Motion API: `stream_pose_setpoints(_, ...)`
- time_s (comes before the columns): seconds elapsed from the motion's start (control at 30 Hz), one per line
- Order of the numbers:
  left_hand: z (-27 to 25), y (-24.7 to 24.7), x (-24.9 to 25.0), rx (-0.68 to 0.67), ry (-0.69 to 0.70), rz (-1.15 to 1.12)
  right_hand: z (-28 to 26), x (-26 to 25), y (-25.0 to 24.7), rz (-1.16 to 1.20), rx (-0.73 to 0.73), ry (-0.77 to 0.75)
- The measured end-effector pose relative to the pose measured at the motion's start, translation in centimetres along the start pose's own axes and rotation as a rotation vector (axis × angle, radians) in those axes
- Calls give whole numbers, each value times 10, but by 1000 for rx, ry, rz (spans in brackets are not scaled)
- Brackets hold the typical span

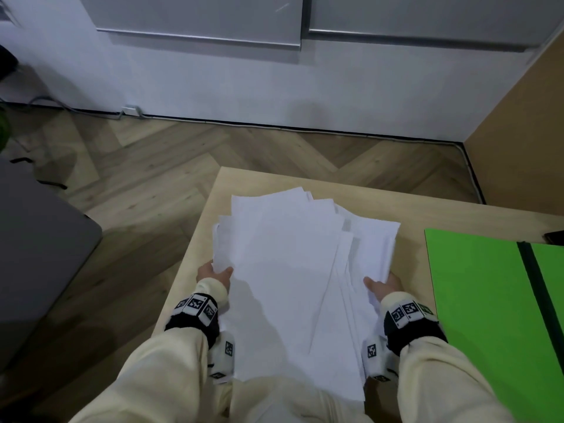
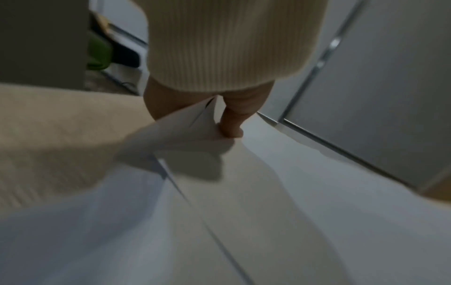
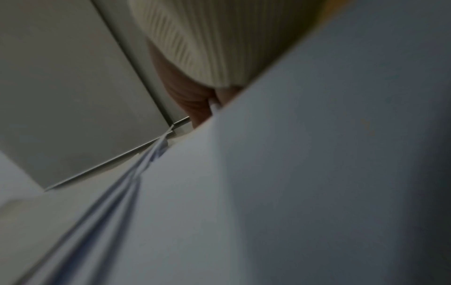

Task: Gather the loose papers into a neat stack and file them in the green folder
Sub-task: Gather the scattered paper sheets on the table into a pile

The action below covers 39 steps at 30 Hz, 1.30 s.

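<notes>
A loose, fanned pile of white papers is lifted over the light wooden table, its edges uneven. My left hand grips the pile's left edge, thumb on top. My right hand grips the right edge the same way. In the left wrist view my thumb presses on the papers and the fingers are hidden beneath. The right wrist view is mostly filled by papers, with only part of the right hand showing. The green folder lies shut on the table to the right.
A dark object sits at the table's far right edge beyond the folder. A grey seat stands to the left on the wooden floor. A white wall with grey panels is ahead, a wooden partition at right.
</notes>
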<state>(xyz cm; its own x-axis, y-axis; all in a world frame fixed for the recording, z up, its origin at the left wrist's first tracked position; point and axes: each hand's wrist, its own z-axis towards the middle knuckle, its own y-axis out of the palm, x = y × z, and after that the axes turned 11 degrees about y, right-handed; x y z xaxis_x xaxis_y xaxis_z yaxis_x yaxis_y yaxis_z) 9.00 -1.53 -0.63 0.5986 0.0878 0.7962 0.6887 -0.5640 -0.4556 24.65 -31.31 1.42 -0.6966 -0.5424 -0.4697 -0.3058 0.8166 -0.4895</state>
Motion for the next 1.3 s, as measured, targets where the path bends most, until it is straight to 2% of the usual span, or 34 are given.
stream_pose_setpoints(0.13, -1, -9, -3, -14, 7, 34, 4, 1, -19, -129, 7, -33)
stream_pose_setpoints(0.27, -3, -12, -1, -85, -7, 51, -2, -5, -18, -236, -61, -37)
stream_pose_setpoints(0.33, -4, -8, 3, -160, 20, 67, -2, -10, -10, -222, -90, -66)
stream_pose_setpoints(0.4, -5, -3, 8, -216, 53, 34, -4, -15, -4, -108, -76, -82)
stream_pose_setpoints(0.53, -1, 1, 15, -197, -50, -13, -7, -22, -19, 154, 41, 12)
stream_pose_setpoints(0.6, -4, -2, 17, -238, -53, 90, -8, -22, -35, 145, -29, 72)
stream_pose_setpoints(0.7, -8, 3, 12, -267, -10, 249, -3, -12, -48, -53, -53, 160)
stream_pose_setpoints(0.77, -12, 7, 10, -294, -45, 292, -5, -5, -42, -144, 26, 148)
stream_pose_setpoints(0.83, -15, 10, 11, -343, -80, 335, -9, -3, -36, -137, 172, 74)
stream_pose_setpoints(0.9, -21, 8, 14, -315, -80, 387, -14, -7, -38, -51, 347, -27)
stream_pose_setpoints(0.93, -20, 3, 15, -222, -78, 366, -12, -12, -42, 17, 427, -84)
stream_pose_setpoints(0.97, -23, -7, 20, -233, -30, 470, -12, -17, -48, 101, 485, -131)
stream_pose_setpoints(1.0, -26, -12, 11, -287, 136, 703, -12, -24, -53, 196, 524, -181)
stream_pose_setpoints(1.03, -22, -13, 7, -346, 205, 882, -14, -31, -59, 318, 534, -245)
stream_pose_setpoints(1.07, -18, -15, 8, -315, 217, 957, -18, -41, -64, 462, 523, -323)
stream_pose_setpoints(1.13, -14, -18, 13, -273, 176, 1014, -31, -64, -73, 782, 444, -451)
stream_pose_setpoints(1.2, -9, -18, 5, -329, 215, 992, -42, -84, -82, 1023, 399, -533)
stream_pose_setpoints(1.27, -11, -15, 6, -360, 142, 974, -49, -97, -86, 1057, 365, -543)
stream_pose_setpoints(1.3, -12, -16, 6, -365, 106, 815, -53, -99, -80, 1023, 327, -515)
